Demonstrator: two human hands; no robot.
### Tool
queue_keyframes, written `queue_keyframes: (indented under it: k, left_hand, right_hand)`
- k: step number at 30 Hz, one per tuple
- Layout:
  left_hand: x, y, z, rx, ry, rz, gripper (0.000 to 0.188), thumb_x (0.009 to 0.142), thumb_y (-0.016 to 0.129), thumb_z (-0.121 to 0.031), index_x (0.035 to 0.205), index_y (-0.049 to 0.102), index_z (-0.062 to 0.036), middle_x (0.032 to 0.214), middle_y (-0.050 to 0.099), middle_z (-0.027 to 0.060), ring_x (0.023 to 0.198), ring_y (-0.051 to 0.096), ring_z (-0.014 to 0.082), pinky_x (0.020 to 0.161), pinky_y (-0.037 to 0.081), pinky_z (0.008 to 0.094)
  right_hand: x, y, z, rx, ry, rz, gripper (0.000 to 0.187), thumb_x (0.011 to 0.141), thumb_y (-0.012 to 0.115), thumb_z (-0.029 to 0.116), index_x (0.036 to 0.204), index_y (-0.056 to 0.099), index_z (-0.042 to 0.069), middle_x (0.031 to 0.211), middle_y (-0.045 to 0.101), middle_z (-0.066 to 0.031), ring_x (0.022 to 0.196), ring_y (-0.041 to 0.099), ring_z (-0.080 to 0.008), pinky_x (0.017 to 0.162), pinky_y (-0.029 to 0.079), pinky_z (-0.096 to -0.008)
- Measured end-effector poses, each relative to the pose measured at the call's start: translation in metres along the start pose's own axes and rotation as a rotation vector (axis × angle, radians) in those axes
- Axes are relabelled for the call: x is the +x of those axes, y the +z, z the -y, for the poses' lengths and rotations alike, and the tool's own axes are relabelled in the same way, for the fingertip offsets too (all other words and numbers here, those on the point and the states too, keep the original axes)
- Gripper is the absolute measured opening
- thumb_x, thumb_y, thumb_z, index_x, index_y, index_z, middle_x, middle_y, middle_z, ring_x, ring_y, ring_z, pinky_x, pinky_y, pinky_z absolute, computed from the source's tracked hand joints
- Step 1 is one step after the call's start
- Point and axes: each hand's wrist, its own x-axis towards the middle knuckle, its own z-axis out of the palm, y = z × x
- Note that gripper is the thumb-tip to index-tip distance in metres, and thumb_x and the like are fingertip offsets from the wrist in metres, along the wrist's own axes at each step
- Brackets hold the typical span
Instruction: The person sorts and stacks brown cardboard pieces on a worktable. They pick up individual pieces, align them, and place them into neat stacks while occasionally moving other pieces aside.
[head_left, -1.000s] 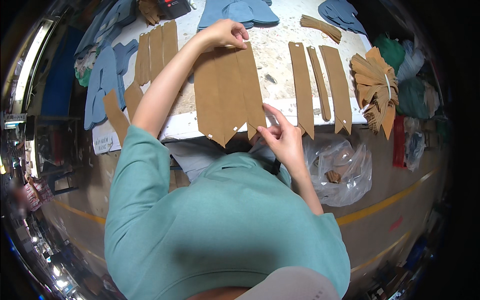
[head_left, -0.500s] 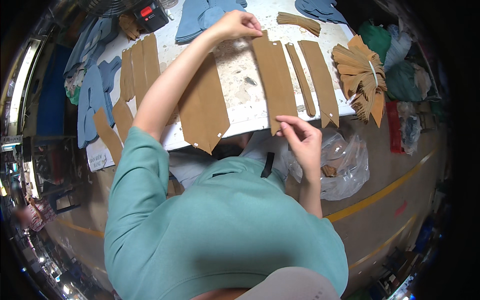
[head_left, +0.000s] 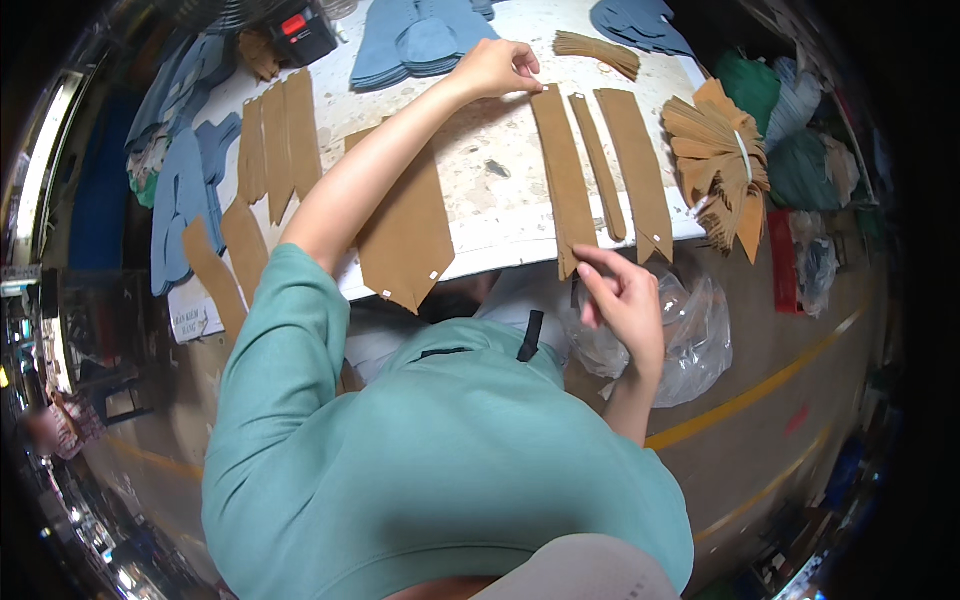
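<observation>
A long brown fabric strip [head_left: 562,180] lies lengthwise on the table, its notched lower end reaching over the front edge. My left hand [head_left: 497,70] is at its far end, thumb and forefinger pinched on the upper corner. At the near end my right hand [head_left: 628,300] is closed on the lower corner between forefinger and thumb, the other fingers curled. Right of it lie a narrow brown strip [head_left: 600,165] and a wide notched brown piece [head_left: 638,170]. Left, partly under my forearm, is a broad pointed brown panel [head_left: 405,235] with small white stickers.
The white table [head_left: 500,215] also bears stacked blue pieces [head_left: 415,45], more brown strips [head_left: 292,135] and a tied fan of brown pieces [head_left: 715,150]. A clear plastic bag [head_left: 690,345] is below the right front edge, a red crate [head_left: 787,262] further right.
Both hands have moved right with the brown strip. It now lies over the strip beside it, where two showed side by side before.
</observation>
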Motion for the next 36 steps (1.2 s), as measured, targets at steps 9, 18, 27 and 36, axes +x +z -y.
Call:
queue_keyframes:
  k: [9, 18, 27, 36]
  left_hand:
    - [-0.086, -0.100, 0.042, 0.081, -0.347, 0.327, 0.031, 0.083, 0.075, -0.035, 0.093, 0.069, -0.0060, 0.081, 0.071, 0.0057, 0.074, 0.065, 0.0106, 0.070, 0.051, 0.0257]
    - [-0.125, -0.090, 0.060, -0.019, -0.312, 0.246, 0.027, 0.075, 0.082, -0.020, 0.089, 0.064, -0.0053, 0.077, 0.061, -0.0002, 0.071, 0.056, 0.0080, 0.065, 0.047, 0.0245]
    - [-0.132, -0.131, 0.073, -0.188, -0.229, 0.255, 0.021, 0.085, 0.072, -0.014, 0.102, 0.063, -0.0044, 0.087, 0.070, 0.0022, 0.084, 0.063, 0.0092, 0.081, 0.048, 0.0258]
    - [-0.155, -0.133, 0.095, -0.140, -0.308, 0.346, 0.023, 0.082, 0.075, -0.011, 0.101, 0.063, -0.0035, 0.084, 0.069, 0.0009, 0.080, 0.061, 0.0078, 0.078, 0.048, 0.0247]
  right_hand:
    - [0.022, 0.077, 0.000, 0.155, -0.201, 0.522, 0.033, 0.090, 0.064, 0.009, 0.122, 0.061, 0.004, 0.100, 0.071, -0.0089, 0.073, 0.062, -0.0060, 0.068, 0.050, -0.0225]
    - [0.025, 0.097, 0.011, 0.302, -0.090, 0.660, 0.036, 0.095, 0.060, 0.014, 0.129, 0.058, 0.001, 0.117, 0.062, -0.0079, 0.082, 0.065, -0.0105, 0.068, 0.053, -0.0237]
    - [0.018, 0.108, 0.029, 0.399, -0.160, 0.744, 0.037, 0.096, 0.057, 0.012, 0.132, 0.057, 0.005, 0.128, 0.058, -0.0083, 0.087, 0.067, -0.0124, 0.066, 0.051, -0.0220]
    - [0.023, 0.150, 0.020, 0.355, -0.092, 0.824, 0.041, 0.095, 0.061, 0.013, 0.134, 0.054, 0.004, 0.124, 0.059, -0.0082, 0.085, 0.063, -0.0079, 0.068, 0.050, -0.0212]
